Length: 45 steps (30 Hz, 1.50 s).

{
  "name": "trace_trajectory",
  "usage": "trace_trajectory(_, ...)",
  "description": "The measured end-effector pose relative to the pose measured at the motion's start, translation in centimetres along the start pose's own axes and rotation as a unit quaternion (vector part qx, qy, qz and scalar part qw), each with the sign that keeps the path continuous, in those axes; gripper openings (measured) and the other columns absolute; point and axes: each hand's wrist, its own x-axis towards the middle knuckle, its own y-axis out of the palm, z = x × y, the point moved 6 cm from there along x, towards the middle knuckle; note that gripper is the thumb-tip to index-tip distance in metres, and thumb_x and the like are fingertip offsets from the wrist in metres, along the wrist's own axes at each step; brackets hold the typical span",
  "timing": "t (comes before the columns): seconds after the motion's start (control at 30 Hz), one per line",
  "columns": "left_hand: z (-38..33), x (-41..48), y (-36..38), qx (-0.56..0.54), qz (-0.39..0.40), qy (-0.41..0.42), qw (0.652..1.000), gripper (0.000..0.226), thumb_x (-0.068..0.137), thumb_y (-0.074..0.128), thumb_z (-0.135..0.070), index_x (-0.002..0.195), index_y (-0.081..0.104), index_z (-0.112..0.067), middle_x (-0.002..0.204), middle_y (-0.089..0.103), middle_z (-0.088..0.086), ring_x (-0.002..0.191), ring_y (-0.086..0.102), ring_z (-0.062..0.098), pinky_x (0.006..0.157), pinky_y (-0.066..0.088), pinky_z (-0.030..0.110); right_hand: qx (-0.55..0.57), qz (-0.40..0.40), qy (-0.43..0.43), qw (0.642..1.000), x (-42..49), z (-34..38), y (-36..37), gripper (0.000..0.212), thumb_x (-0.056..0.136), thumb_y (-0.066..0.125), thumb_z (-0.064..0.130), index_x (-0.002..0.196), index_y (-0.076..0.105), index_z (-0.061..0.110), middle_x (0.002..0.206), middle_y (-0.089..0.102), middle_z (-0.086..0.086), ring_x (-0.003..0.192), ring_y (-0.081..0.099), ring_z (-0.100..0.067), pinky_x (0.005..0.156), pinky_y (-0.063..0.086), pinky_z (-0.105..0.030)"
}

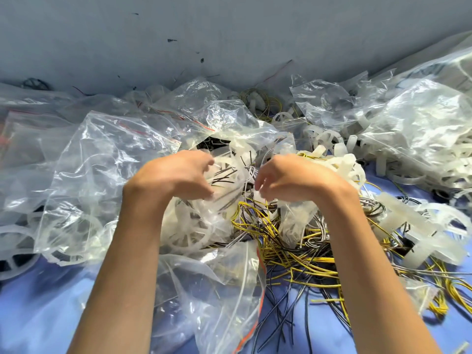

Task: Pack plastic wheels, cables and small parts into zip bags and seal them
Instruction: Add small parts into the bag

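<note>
Two hands meet at the middle of the blue counter (51, 315), close together but not touching. The left hand (178, 175) has its fingers and thumb curled onto the clear plastic of the held bag (222, 200). The right hand (288, 177) is curled too, pinching a fold of clear plastic at its fingertips. Whether that fold belongs to the same bag cannot be told.

One white spoked wheel (186, 233) shows through the held bag, along with a few black cable ends.

Besides that bag, five can be picked out:
- one big left bag (102, 175), crumpled
- one near bag (217, 290) with a red zip strip, between the forearms
- two far bags (321, 103) by the grey wall (229, 34)
- one bulging right bag (421, 131), stuffed with white parts

More plastic lies flattened at the far left, too overlapped to count.

Loose wheels (327, 139) are heaped to the right of the hands and beyond, too tangled to count. Yellow cables (281, 251) sprawl in one mass under the right forearm, and black cables (281, 323) trail from it toward the near edge.
</note>
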Motion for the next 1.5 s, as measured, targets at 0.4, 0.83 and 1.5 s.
trace_trajectory(0.4, 4.0, 0.4, -0.5, -0.01, -0.056, -0.085, 0.995, 0.048, 0.085, 0.06, -0.02, 0.132, 0.051, -0.021, 0.131, 0.057, 0.001, 0.116, 0.053, 0.021, 0.09, 0.039, 0.026, -0.072, 0.078, -0.067, 0.992, 0.7, 1.5, 2.9, 0.017, 0.085, 0.065, 0.026, 0.1, 0.07, 0.019, 0.089, 0.066, 0.0, 0.068, 0.054, -0.014, 0.048, 0.036, -0.02)
trace_trajectory(0.83, -4.4, -0.8, -1.6, -0.073, -0.146, 0.181, 0.97, 0.031, 0.089, 0.055, -0.045, 0.099, 0.073, -0.022, 0.124, 0.057, -0.007, 0.118, 0.045, 0.012, 0.104, 0.036, 0.038, 0.033, -0.123, -0.076, 0.989, -0.9, -0.4, -3.0, 0.006, 0.083, 0.067, 0.025, 0.078, 0.065, 0.025, 0.073, 0.063, 0.007, 0.072, 0.059, -0.016, 0.064, 0.05, -0.034)
trace_trajectory(1.5, -3.2, -2.1, -4.5, -0.186, -0.312, 0.085, 0.928, 0.011, 0.089, 0.062, -0.024, 0.086, 0.07, -0.018, 0.067, 0.063, 0.0, 0.067, 0.057, 0.018, 0.061, 0.04, 0.026, 0.073, -0.211, -0.165, 0.961, -1.4, 3.7, -3.4, 0.076, 0.078, 0.072, 0.028, 0.143, 0.033, 0.027, 0.14, 0.039, 0.003, 0.13, 0.034, -0.013, 0.108, 0.028, -0.04)
